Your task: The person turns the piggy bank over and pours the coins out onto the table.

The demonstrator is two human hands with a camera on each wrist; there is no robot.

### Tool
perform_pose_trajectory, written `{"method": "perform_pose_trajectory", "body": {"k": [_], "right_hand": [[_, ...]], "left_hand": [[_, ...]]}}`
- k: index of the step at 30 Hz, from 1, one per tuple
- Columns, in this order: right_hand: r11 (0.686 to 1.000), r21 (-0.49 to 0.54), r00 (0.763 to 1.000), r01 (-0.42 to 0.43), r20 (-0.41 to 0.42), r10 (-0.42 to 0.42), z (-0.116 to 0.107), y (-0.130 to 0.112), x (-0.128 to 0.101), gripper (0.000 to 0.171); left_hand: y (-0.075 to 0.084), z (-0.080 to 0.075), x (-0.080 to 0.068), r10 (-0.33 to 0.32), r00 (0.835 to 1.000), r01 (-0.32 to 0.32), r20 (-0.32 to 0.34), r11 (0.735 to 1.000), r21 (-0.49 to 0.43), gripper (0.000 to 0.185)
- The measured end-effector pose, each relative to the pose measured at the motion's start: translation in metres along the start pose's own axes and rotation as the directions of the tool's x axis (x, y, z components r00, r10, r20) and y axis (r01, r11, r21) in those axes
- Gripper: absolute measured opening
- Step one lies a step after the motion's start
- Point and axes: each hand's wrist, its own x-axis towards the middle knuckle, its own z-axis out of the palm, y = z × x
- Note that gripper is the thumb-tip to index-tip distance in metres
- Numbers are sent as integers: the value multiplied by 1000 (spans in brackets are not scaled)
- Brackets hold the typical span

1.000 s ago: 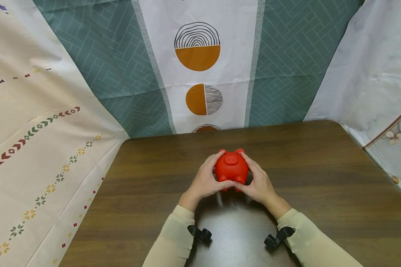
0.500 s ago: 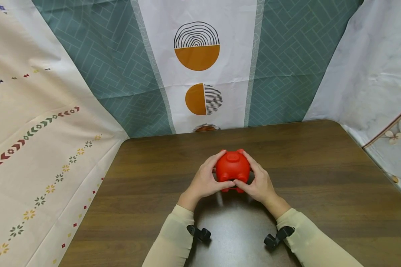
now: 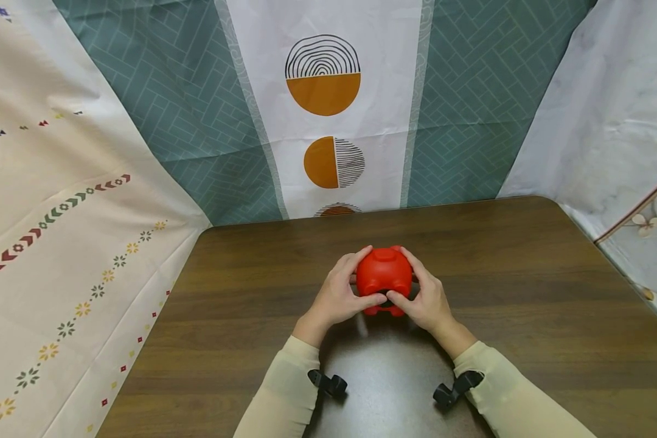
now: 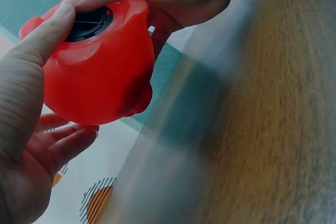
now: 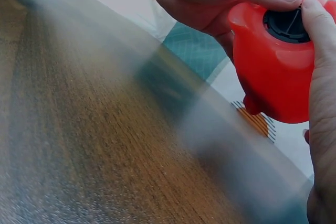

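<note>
A red piggy bank point(image 3: 384, 272) is held between both hands above the table, its belly turned toward the head camera. My left hand point(image 3: 337, 293) grips its left side, thumb along the underside and fingers round the far side. Mirroring it, my right hand point(image 3: 426, 298) grips the right side. Both thumb tips meet at a round black plug point(image 4: 89, 23) set in the belly between the stubby feet. In the right wrist view the plug point(image 5: 287, 24) shows a raised bar across its middle. The snout is tipped up and away, seen nearly edge-on from the head.
The brown wooden table point(image 3: 252, 340) has a glossy reflection in front of the person. A green and white patterned cloth point(image 3: 328, 121) hangs behind its far edge, with a cream cloth point(image 3: 87, 261) at the left and a white one point(image 3: 597, 121) at the right.
The piggy bank has been tilted back, its snout turning up and away while its belly and black plug come into view. Both hands keep their grip and stay nearly in place.
</note>
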Motion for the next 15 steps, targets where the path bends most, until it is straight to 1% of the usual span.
{"method": "perform_pose_trajectory", "body": {"k": [4,9,12,15], "right_hand": [[1000,1,1000,-15,-7,15,0,1,0,82],[1000,12,999,-27,-26,27,-1,1,0,78],[999,19,999,-33,-27,33,-1,1,0,76],[997,45,998,-58,-19,59,-1,1,0,73]], "left_hand": [[1,2,1,8,1000,-8,-16,1000,6,85],[3,6,2,72,997,-71,-10,996,50,83],[4,8,1,92,996,-91,-11,994,68,85],[5,8,1,113,994,-112,-6,991,74,92]]}}
